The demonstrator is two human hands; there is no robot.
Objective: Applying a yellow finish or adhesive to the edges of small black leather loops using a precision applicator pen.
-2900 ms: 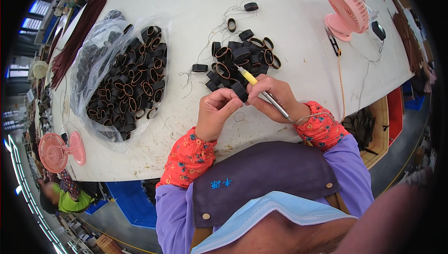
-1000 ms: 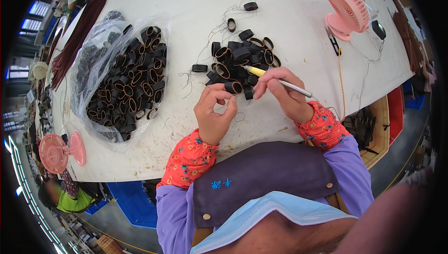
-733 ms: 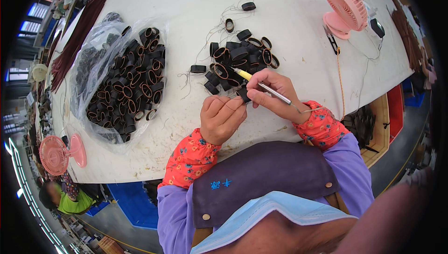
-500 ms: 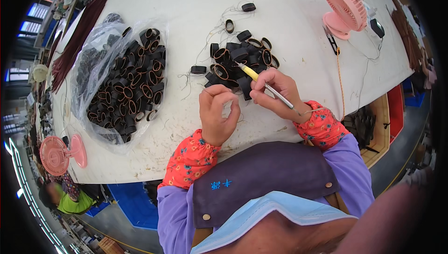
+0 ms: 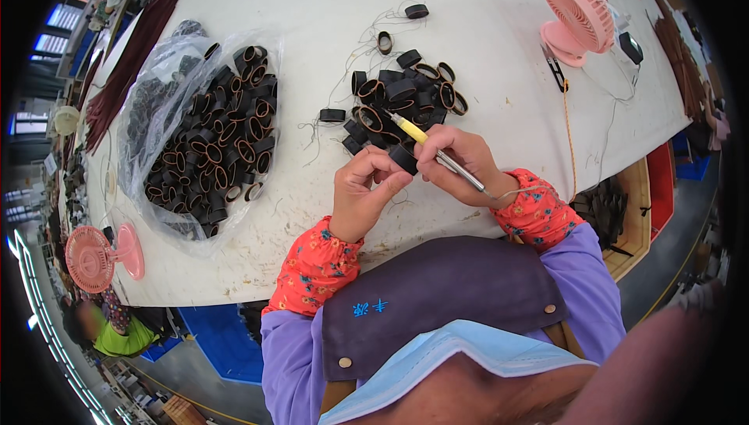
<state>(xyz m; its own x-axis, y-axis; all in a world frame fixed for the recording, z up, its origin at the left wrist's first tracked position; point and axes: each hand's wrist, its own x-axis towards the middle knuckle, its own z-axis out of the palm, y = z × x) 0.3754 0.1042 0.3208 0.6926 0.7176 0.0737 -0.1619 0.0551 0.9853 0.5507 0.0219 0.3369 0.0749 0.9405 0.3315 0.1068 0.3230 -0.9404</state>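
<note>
My left hand [image 5: 364, 191] is closed, its fingertips pinching one edge of a small black band loop [image 5: 403, 159]. The fingertips of my right hand [image 5: 460, 161] touch the loop's other side. That same hand grips a pen-like tool with a yellow front part [image 5: 409, 128] and a silver body; a thin cord trails from its rear end past my wrist. The tool's tip points away to the upper left, over a loose pile of similar black loops [image 5: 401, 89] with brown edges. Thin threads hang from several of them.
Left of my hands lies a clear plastic bag [image 5: 160, 74] full of black loops. Pink fans stand at the right back [image 5: 573, 15] and left edge [image 5: 92, 257]. Black thread snips [image 5: 555, 71] lie by the right fan. Dark red strips [image 5: 134, 66] line the far left.
My left hand has come right and taken hold of the black loop beside my right hand. The loop has shifted slightly toward me; the pen-like tool has moved a little left and down.
</note>
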